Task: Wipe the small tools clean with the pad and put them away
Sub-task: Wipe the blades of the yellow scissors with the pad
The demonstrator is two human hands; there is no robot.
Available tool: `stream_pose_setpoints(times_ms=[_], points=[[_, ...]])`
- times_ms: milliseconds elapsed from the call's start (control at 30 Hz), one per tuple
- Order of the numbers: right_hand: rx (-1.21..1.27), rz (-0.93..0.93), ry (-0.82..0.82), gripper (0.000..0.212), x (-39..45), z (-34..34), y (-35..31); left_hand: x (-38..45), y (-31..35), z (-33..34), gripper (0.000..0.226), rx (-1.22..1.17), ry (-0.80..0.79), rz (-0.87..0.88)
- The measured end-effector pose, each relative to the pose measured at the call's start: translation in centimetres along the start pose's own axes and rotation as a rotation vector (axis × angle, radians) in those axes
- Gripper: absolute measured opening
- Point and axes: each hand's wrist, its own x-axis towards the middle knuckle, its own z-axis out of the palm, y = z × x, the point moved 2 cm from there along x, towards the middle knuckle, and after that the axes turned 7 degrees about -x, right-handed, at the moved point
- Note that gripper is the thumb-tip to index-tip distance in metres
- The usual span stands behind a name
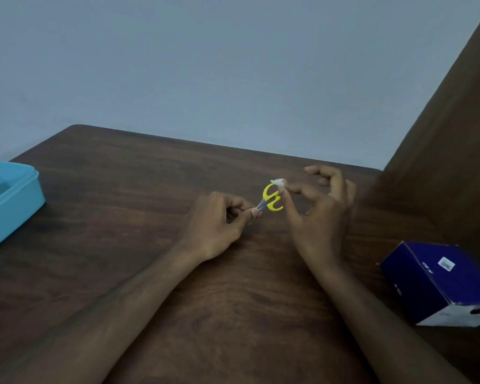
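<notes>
**Inspector:** Report your grip, nearest item first.

**Operator:** My left hand (219, 220) pinches the blade end of the small scissors (272, 200) between thumb and fingertips, holding them just above the table (150, 245). Yellow handle loops point away from me. My right hand (316, 206) pinches the white pad (278, 183) against the upper loop; the remaining fingers are spread loose.

**Inspector:** Handling?

**Operator:** I judge the scissors light and rigid, with smooth plastic loops that could slip. Holding by the closed blades leaves the loops free for wiping, but the tips look sharp, so I would keep the pinch on the flats. The pad looks soft and thin, likely to crumple.

**Inspector:** Beyond the hands?

**Operator:** A dark blue box (441, 281) lies near my right forearm. The open light blue container (9, 200) sits well apart at far left, probably the storage place.
</notes>
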Motion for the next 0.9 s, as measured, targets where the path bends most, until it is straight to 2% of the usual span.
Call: stream_pose_setpoints(times_ms=[100,200,300,367,467,567,633,700,767,833,900], points=[[0.01,-0.026,-0.115,0.01,-0.4,1.1,-0.3,0.0,0.0,0.0,0.017,0.075,0.002,0.098],[0.009,-0.038,-0.164,0.009,-0.6,1.3,-0.6,0.0,-0.1,-0.1,0.022,0.119,0.016,0.131],[0.152,0.02,-0.239,0.009,-0.4,1.5,0.0,0.1,-0.2,-0.1,0.019,0.128,0.005,0.128],[0.236,0.049,-0.278,0.018,-0.1,1.8,0.5,0.0,-0.3,0.0,0.018,0.113,-0.019,0.118],[0.4,0.091,-0.285,0.013,0.0,2.0,0.4,0.0,-0.3,0.0,0.02,0.085,-0.03,0.095],[0.638,0.259,-0.189,0.013,0.4,1.5,0.0,0.1,-0.4,-0.1,0.016,0.023,0.007,0.029],[0.551,0.294,-0.052,0.015,0.6,0.6,0.3,0.1,-0.1,-0.3,0.014,-0.034,0.009,-0.011],[0.315,0.247,0.057,0.019,0.5,0.3,1.2,0.0,0.2,-0.3,0.013,-0.048,-0.005,-0.016],[0.174,0.212,0.0,0.016,0.2,0.8,1.5,0.0,0.3,-0.3,0.014,-0.027,-0.007,-0.011],[0.227,0.194,-0.131,0.01,-0.2,1.8,1.2,-0.1,0.1,-0.3,0.018,0.002,-0.003,-0.019],[0.278,0.134,-0.162,0.005,-0.3,2.1,0.9,0.0,0.0,-0.2,0.019,-0.003,0.0,-0.036]])
